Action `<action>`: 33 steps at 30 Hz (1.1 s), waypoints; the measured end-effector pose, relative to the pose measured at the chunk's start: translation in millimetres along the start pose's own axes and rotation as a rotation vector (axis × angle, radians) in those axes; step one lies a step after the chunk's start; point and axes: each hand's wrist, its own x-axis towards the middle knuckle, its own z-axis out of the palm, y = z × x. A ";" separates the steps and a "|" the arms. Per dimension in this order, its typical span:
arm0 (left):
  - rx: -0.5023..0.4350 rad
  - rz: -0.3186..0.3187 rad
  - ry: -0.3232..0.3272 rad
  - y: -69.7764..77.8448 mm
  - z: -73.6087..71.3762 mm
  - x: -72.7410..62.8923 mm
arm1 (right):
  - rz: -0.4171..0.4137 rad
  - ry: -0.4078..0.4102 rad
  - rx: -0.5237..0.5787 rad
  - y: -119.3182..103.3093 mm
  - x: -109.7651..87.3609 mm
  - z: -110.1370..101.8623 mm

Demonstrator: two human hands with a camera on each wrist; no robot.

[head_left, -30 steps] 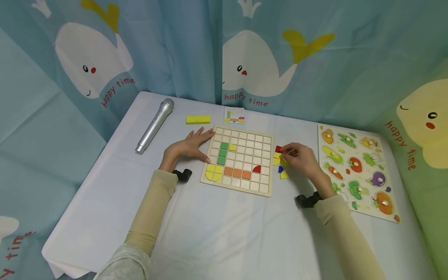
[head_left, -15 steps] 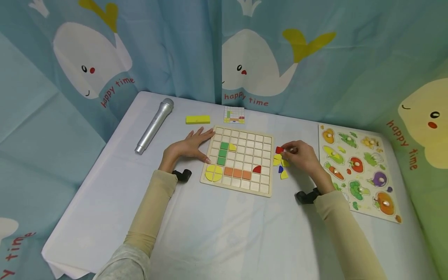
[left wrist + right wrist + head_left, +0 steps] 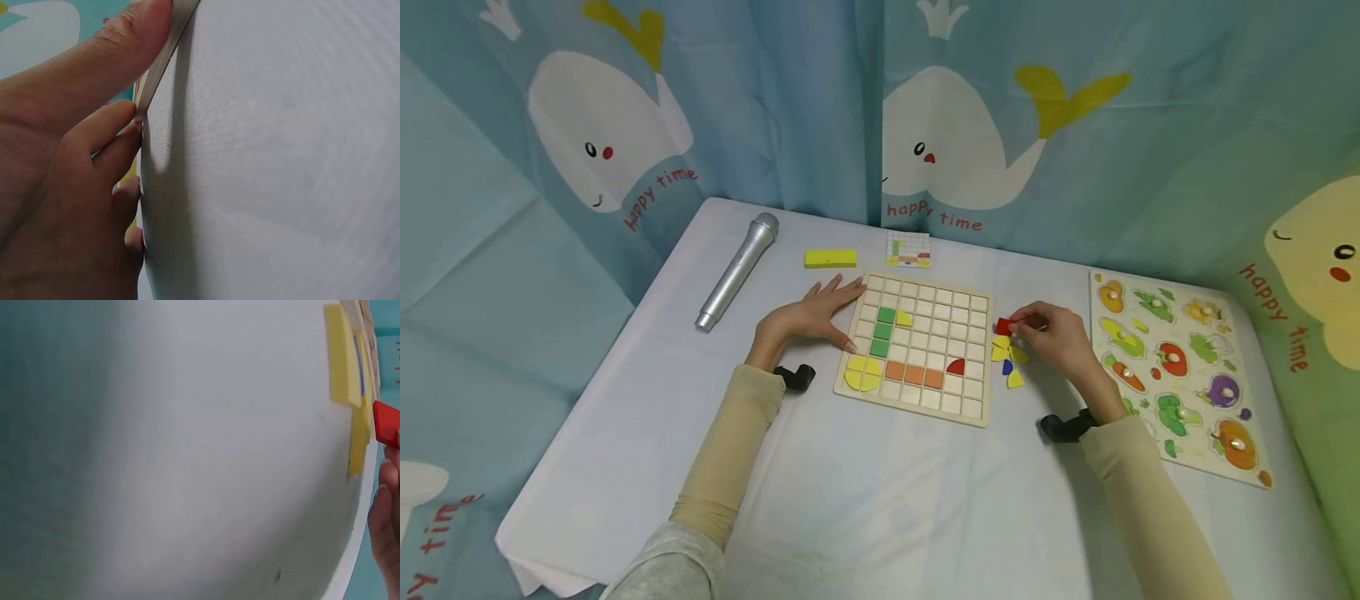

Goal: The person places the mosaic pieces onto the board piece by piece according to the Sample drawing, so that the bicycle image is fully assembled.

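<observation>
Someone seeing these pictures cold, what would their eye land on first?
Probably the gridded wooden board near the middle of the table, with coloured pieces on it. Then the bright red piece pinched in the right grip, just right of the board. Behind the table, a large white whale on the blue curtain also stands out.
</observation>
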 end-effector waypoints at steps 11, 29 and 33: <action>0.002 -0.005 0.002 -0.8 1.7 -0.4 | 0.006 -0.118 0.147 -3.2 -15.6 0.1; -0.003 -0.015 0.001 0.9 -0.1 -1.8 | -0.038 -0.255 0.160 -18.2 -30.4 11.1; -0.003 -0.013 -0.005 3.0 0.6 0.0 | -0.032 -0.256 0.151 -18.8 -33.8 14.2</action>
